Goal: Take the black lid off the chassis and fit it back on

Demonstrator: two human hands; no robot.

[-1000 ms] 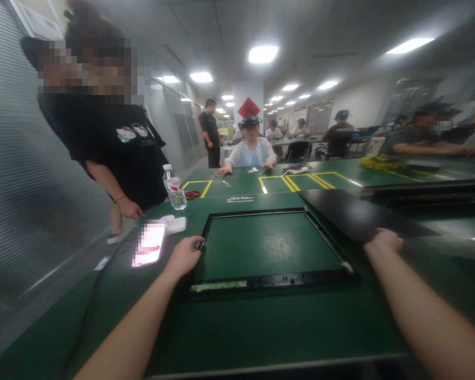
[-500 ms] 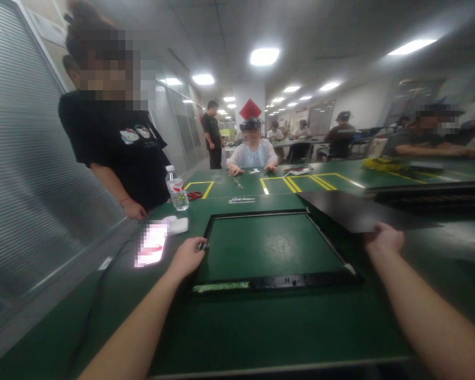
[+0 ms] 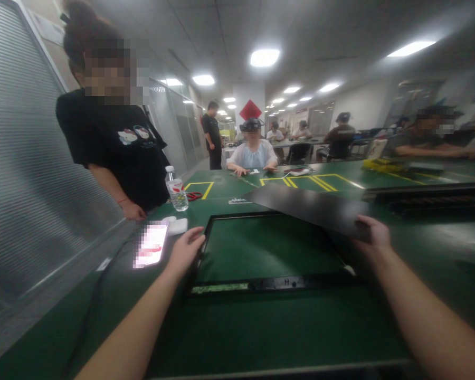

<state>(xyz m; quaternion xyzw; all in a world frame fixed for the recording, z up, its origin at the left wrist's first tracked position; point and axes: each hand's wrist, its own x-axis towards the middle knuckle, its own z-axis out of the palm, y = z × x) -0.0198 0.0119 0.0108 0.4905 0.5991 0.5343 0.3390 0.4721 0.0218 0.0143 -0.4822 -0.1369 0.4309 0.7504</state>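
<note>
A thin, flat dark panel (image 3: 309,206) is held up by its near right end in my right hand (image 3: 374,235), thumb on top and fingers beneath. It slants over the far right part of a black rectangular frame (image 3: 296,282) that lies on the green table. The frame's near bar carries a green strip at its left end. My left hand (image 3: 188,250) is beside the frame's left bar, fingers loosely apart and holding nothing. Part of the frame's far and right bars is hidden under the panel.
Left of the frame lie a lit phone (image 3: 152,245) and a white case (image 3: 178,226). A water bottle (image 3: 177,190) and red-handled scissors (image 3: 193,196) stand behind them. A person in black (image 3: 114,132) is at the left; another (image 3: 253,153) sits opposite. A long dark part (image 3: 435,200) lies right.
My right hand has brought the dark panel leftward, over the frame's far right part. My left hand's fingers have lifted and opened from the frame's left bar.
</note>
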